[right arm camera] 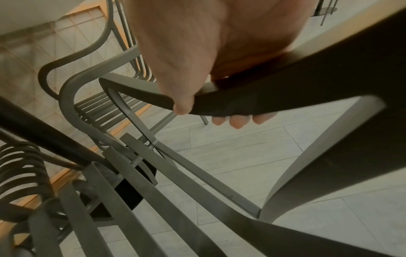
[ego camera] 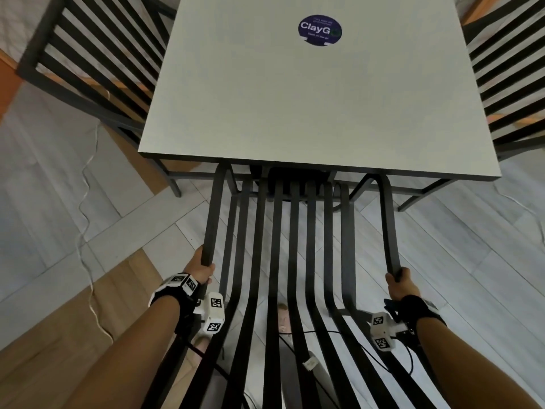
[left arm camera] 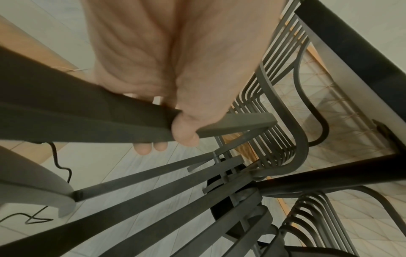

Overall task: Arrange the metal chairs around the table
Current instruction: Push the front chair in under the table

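Dark slatted metal chair (ego camera: pixel 283 246), flat curved bars, at lower centre, front tucked beneath matte pale square counter (ego camera: pixel 309 98). Armrests grasped: left hand (ego camera: pixel 200 268) and right hand (ego camera: pixel 401 286), fingers (right arm camera: pixel 238 122) wrapped fully.

head: high, looking down | wrists: close, along palms | shared: chair (ego camera: pixel 295 231) slats

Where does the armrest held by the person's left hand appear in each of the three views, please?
Head: left armrest, lower left of centre, running down from the table edge.
Left wrist: crossing the middle, under the thumb.
Right wrist: not in it.
Shared landmark: the chair's seat slats.
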`<state>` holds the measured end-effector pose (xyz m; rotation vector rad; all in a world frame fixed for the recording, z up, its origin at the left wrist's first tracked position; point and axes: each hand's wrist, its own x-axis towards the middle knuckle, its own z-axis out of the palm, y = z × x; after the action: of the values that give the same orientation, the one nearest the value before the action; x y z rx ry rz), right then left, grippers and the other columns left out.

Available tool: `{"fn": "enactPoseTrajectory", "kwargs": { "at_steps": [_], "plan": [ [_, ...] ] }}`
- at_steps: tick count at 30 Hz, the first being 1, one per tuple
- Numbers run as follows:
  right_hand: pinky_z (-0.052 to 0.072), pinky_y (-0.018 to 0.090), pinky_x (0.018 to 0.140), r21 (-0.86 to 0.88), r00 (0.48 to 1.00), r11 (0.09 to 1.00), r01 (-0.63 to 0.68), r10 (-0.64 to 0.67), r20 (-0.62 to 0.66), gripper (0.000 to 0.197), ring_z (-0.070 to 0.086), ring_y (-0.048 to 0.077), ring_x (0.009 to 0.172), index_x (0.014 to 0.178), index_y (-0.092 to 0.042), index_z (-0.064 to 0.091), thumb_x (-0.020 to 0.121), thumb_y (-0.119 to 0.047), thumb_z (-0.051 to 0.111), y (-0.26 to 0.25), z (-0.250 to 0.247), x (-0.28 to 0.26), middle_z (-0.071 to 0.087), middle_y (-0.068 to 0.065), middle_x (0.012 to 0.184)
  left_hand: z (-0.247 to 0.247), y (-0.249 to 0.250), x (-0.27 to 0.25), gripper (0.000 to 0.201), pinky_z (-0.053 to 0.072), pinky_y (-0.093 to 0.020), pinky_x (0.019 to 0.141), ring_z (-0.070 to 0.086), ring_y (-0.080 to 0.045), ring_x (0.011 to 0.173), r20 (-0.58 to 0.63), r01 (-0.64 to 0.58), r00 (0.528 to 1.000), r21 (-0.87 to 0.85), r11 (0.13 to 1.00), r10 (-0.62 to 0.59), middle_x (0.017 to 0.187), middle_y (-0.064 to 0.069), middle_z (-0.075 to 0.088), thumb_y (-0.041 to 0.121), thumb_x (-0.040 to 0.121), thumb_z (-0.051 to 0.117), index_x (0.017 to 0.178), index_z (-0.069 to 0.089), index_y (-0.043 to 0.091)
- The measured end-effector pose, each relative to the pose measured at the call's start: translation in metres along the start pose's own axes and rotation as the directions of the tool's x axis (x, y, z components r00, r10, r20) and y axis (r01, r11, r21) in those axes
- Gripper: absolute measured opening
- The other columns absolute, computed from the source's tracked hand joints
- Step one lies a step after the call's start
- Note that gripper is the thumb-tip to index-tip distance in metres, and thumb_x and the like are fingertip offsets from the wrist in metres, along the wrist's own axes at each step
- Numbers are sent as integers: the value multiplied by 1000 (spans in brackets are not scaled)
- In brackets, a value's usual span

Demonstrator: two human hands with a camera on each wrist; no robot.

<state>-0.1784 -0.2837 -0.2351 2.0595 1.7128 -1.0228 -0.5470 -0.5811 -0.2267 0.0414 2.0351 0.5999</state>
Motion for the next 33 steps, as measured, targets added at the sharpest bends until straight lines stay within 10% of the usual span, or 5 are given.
{"fn": "enactPoseTrajectory", "kwargs": {
  "at_steps": [5,13,20,25,33],
  "plan": [
    [37,37,72,7,998,998,-56,55,32,47,49,32,79,134,-8,37,96,-32,48,-8,-8,-13,50,16,97,-14,-5,-20,54,47,-39,98,55,-38,117,17,-31,999,112,993,29,136,-22,52,10,93,57,142,35,8],
    [51,49,91,79,999,997,9,-6,-45,56,61,44,102,136,-8,40,88,-29,60,-8,-34,-68,60,27,120,-50,2,-92,26,49,-33,68,60,-28,92,88,13,996,0,1000,-13,106,-18,64,9,94,54,119,60,3],
    [46,37,83,232,972,947,223,-199,-121,50,56,33,95,132,-8,45,88,-27,61,-5,-70,-181,60,22,117,-79,12,-183,23,48,-37,84,64,-24,92,110,-259,963,134,957,245,98,-7,67,22,97,49,116,58,12],
    [45,36,81,422,921,820,387,-323,-218,48,56,27,101,128,-19,48,85,-32,64,16,-99,-269,58,11,121,-70,30,-285,18,46,-18,66,64,-14,84,171,-587,808,162,793,563,103,-9,69,17,97,51,113,59,16],
    [49,35,83,475,847,701,532,-425,-320,36,60,23,104,120,-27,54,86,-28,66,100,-145,-341,56,4,119,6,41,-388,16,57,-28,85,69,-9,87,243,-806,585,63,589,774,93,-5,73,19,95,54,102,67,26]
  ]
}}
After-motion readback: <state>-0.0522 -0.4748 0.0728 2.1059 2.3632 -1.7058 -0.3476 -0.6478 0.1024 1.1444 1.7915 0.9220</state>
